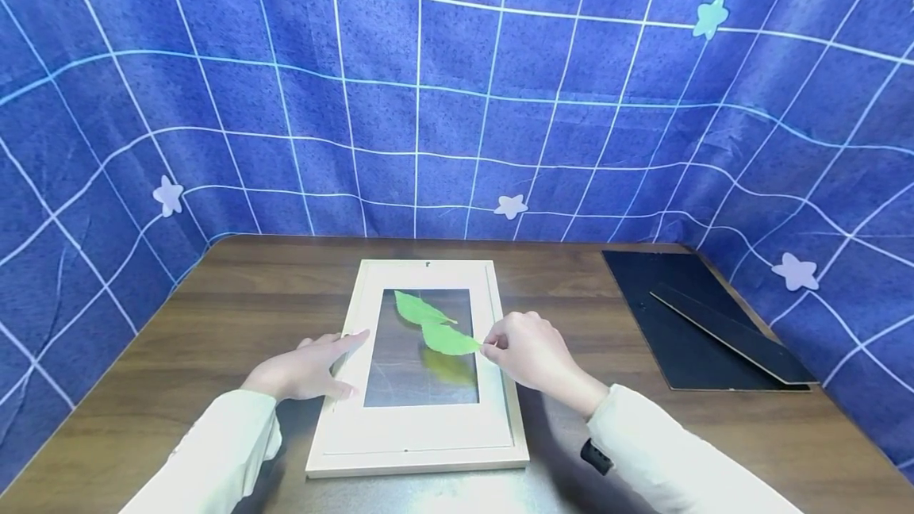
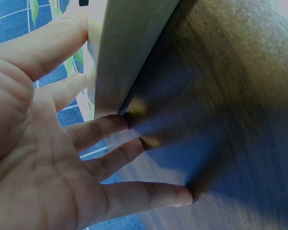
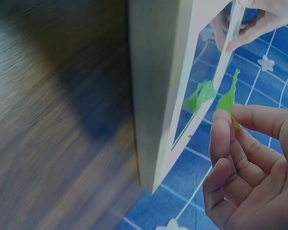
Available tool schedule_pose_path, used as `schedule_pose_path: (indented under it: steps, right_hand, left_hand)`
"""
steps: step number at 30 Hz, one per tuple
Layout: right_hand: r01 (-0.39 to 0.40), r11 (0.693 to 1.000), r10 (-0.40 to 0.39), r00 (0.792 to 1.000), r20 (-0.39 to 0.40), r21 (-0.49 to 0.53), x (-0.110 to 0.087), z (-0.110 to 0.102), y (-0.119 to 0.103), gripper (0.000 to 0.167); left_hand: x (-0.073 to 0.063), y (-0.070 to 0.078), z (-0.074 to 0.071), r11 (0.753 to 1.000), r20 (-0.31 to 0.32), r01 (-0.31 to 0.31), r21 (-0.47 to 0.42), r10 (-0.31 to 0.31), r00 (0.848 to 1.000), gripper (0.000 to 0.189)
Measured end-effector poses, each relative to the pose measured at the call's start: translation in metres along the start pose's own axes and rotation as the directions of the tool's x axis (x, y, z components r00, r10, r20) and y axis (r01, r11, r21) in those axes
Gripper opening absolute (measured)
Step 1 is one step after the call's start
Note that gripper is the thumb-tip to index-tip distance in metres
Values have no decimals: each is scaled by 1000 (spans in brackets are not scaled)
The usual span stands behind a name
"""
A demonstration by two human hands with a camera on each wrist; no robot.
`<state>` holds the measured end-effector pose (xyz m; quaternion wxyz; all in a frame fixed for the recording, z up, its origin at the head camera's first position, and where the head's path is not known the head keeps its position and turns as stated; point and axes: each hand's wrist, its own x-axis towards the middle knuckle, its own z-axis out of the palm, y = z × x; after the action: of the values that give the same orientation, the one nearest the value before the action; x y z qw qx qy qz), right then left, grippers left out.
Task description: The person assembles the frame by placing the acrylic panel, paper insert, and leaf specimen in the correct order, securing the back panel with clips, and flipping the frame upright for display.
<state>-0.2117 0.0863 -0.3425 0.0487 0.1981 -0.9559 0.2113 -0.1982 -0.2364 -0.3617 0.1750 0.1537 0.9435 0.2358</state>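
Note:
A white picture frame [image 1: 417,436] lies flat on the table with a clear pane in its opening. One green leaf [image 1: 416,308] is at the upper left of the pane. By its stem end, my right hand [image 1: 531,347] pinches a second green leaf [image 1: 448,339] between thumb and forefinger, slightly above the pane; a yellowish-green reflection shows below it. My left hand [image 1: 307,367] rests at the frame's left side, thumb and forefinger over its border. In the left wrist view, its fingers [image 2: 149,195] are spread, several tips touching the tabletop.
On the right side of the wooden table [image 1: 236,300] lies a black backing board [image 1: 643,316], with its black stand flap [image 1: 735,335] raised at an angle. A blue gridded curtain [image 1: 457,125] with stars surrounds the table's back and sides.

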Motion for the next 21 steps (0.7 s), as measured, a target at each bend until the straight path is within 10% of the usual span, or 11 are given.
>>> schedule_pose_path:
  steps: [13,21]
  right_hand:
    - [34,999,-34,993,109,1,25,26,-33,15]
    - [50,998,-44,985,169,-36,33,39,-46,61]
  left_hand:
    - [0,-2,1,1000,-16,-30,-2,30,999,86]
    - [-1,0,1,999,-14,-34,-31,34,999,87]
